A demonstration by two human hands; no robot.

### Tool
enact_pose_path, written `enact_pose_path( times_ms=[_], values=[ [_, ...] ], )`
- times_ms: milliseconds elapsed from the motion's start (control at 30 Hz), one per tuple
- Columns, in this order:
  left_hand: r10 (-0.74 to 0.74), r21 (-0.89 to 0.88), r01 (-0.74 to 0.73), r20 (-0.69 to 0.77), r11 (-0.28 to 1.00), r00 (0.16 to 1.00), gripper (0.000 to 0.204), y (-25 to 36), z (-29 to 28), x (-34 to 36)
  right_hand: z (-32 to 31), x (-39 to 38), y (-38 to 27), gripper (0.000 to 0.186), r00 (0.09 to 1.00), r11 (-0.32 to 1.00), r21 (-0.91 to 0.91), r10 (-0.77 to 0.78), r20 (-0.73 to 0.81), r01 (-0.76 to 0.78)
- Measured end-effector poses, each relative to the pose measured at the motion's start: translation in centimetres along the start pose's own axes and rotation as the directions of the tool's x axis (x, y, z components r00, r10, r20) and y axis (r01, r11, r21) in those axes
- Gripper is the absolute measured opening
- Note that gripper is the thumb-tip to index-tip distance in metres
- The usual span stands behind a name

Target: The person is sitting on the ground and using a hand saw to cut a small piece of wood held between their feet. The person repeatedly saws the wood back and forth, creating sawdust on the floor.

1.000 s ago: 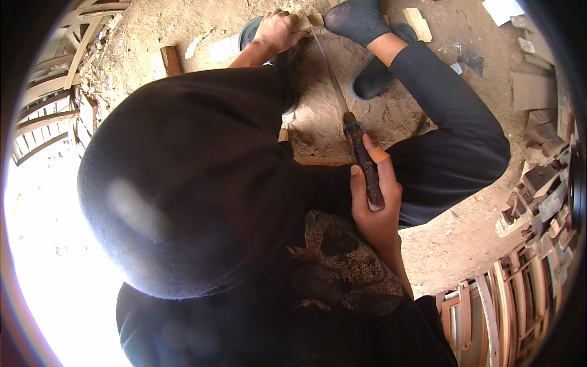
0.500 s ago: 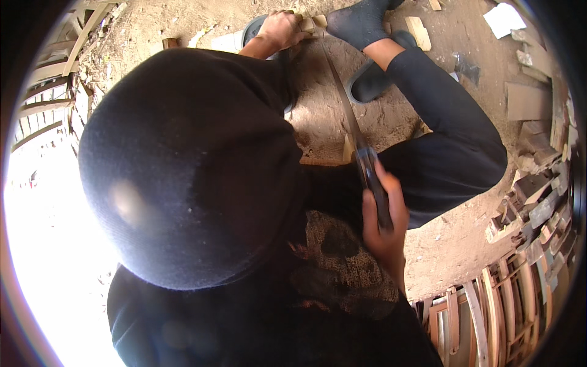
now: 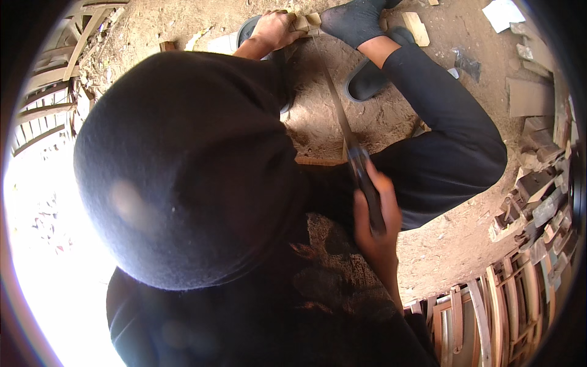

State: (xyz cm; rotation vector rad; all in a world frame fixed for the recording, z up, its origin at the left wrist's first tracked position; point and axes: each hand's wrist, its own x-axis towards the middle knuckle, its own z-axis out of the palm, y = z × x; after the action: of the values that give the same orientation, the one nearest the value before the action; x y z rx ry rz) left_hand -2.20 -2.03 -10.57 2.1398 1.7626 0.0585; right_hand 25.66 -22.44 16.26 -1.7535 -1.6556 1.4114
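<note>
My right hand (image 3: 379,211) is wrapped round the dark handle of a long saw (image 3: 337,107) with a narrow blade. The blade slants away from me to the far left, its tip end reaching a small light-coloured wood piece (image 3: 313,20). At the far edge, my left hand (image 3: 275,29) presses down on that wood, fingers closed over its left part. A foot in a dark sock (image 3: 351,23) rests against the wood's right end. Whether the teeth are inside the wood is too small to tell.
Dark sandals (image 3: 365,81) lie on the dirt floor (image 3: 318,122) beyond my bent leg. A wood offcut (image 3: 417,29) lies to the far right. Stacked wooden frames (image 3: 483,318) and scrap pieces (image 3: 544,208) line the right side. A black-clad knee (image 3: 183,165) hides much of the left.
The saw handle and my right hand have shifted slightly left and toward me. My left hand stays on the wood, and the whole view has drifted a little.
</note>
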Motion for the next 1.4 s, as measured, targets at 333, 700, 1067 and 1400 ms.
enact_pose_path(
  times_ms=[333, 700, 1067, 1400],
  values=[
    [0.008, -0.004, -0.008, -0.027, 1.0, 1.0, 0.047, -0.9, 0.8, 0.1, -1.0, 0.6, 0.8, 0.042, 0.998, 0.997, 0.06, 0.057, 0.026, -0.058],
    [0.01, -0.006, -0.01, -0.054, 1.0, 0.998, 0.049, -1.7, 0.5, 0.3, -0.8, 0.9, 1.7, 0.041, 0.999, 0.996, 0.076, -0.036, -0.025, 0.037],
    [-0.082, -0.022, 0.084, 0.097, 0.996, 0.992, 0.043, 0.8, -1.1, -0.4, -1.4, 1.4, -0.1, 0.042, 0.986, 0.987, 0.09, 0.121, 0.116, -0.132],
    [-0.017, -0.006, 0.017, -0.033, 1.0, 0.999, 0.047, -0.2, 0.9, -0.5, -0.7, 3.0, 1.4, 0.041, 1.0, 0.99, 0.138, 0.016, 0.008, -0.017]
  ],
)
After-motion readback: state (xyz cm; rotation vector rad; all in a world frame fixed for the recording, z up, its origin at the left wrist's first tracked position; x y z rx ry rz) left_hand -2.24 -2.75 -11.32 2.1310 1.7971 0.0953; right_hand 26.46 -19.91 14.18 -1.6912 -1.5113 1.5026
